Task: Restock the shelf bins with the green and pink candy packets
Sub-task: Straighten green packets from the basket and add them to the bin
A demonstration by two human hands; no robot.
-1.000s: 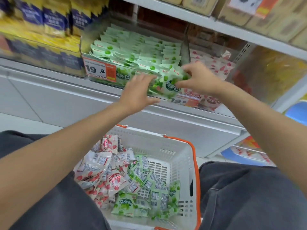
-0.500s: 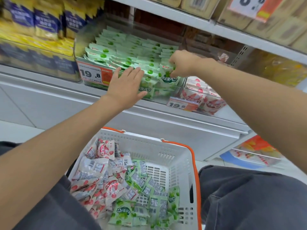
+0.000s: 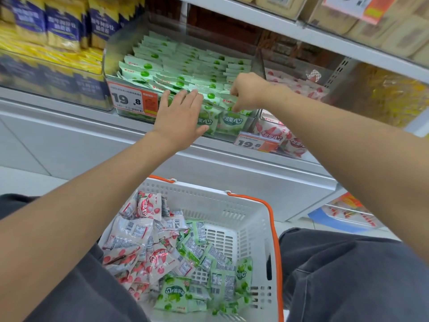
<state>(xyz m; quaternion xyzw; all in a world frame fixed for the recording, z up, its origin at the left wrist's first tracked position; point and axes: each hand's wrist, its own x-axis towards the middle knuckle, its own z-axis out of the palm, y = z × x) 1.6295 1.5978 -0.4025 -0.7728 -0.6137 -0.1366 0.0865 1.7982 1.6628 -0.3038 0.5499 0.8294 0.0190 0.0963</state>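
Head view: looks down along two bare arms to a shelf [image 3: 46, 112] of clear bins. Lays left hand [image 3: 181, 117] flat against the front wall of the green bin [image 3: 109, 66], fingers straight and slightly spread, holding nothing, just right of the orange price tag [image 3: 133, 101]. Curls right hand [image 3: 249, 91] downward at the bin's front right corner, fingertips pinching the top edge of a green packet [image 3: 232, 123] that stands upright just inside the front wall, beside another upright one partly hidden by the left hand. Shows more green packets [image 3: 181, 63] filling that bin in overlapping rows to the back. Shows pink packets [image 3: 299, 88] in the pink bin [image 3: 260, 117] next on the right, with a second price tag [image 3: 256, 142] on its front. Finds a white basket [image 3: 209, 189] with an orange handle [image 3: 274, 228] below, between dark trouser legs [image 3: 348, 275]. Holds loose pink candy [image 3: 139, 240] heaped on its left side and loose green candy [image 3: 220, 275] toward the front right, with bare slotted floor at the back right. Keeps blue and yellow bags [image 3: 62, 24], blurred, left of the green bin.
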